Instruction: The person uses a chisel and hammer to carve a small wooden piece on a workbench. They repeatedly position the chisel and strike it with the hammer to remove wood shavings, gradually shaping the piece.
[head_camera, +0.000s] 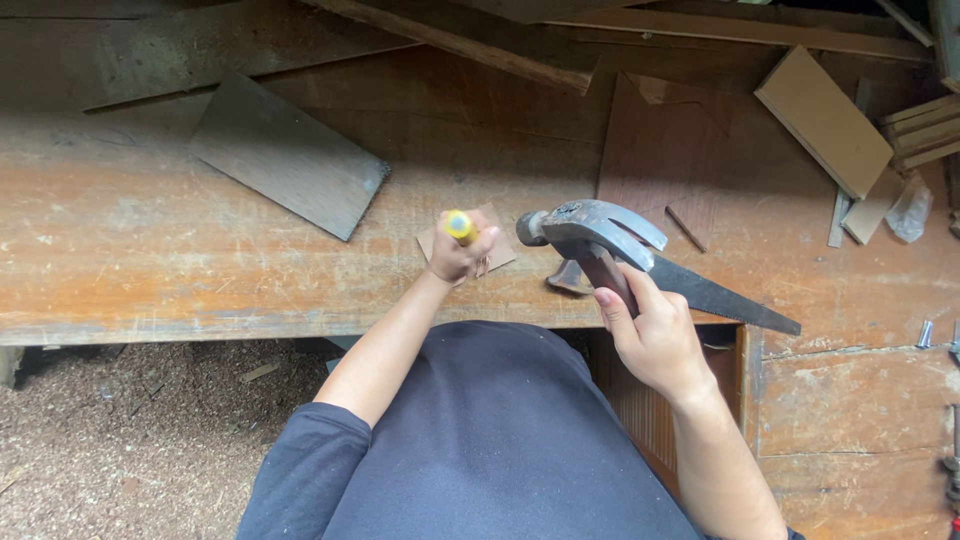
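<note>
My left hand (460, 252) is closed around an upright tool with a yellow handle (459, 226), standing on a small brown square of board (492, 240) on the wooden workbench (150, 250). My right hand (652, 335) grips the wooden handle of a steel claw hammer (590, 228), its head raised just right of the yellow tool, face toward it. A dark flat blade (722, 297) lies on the bench under the hammer.
A grey rectangular board (288, 155) lies at the back left. A reddish sheet (665, 150), a tan board (822, 120) and wood offcuts sit at the back right. Sawdust covers the floor (130, 430) at lower left. Small metal parts (925, 333) lie at the right edge.
</note>
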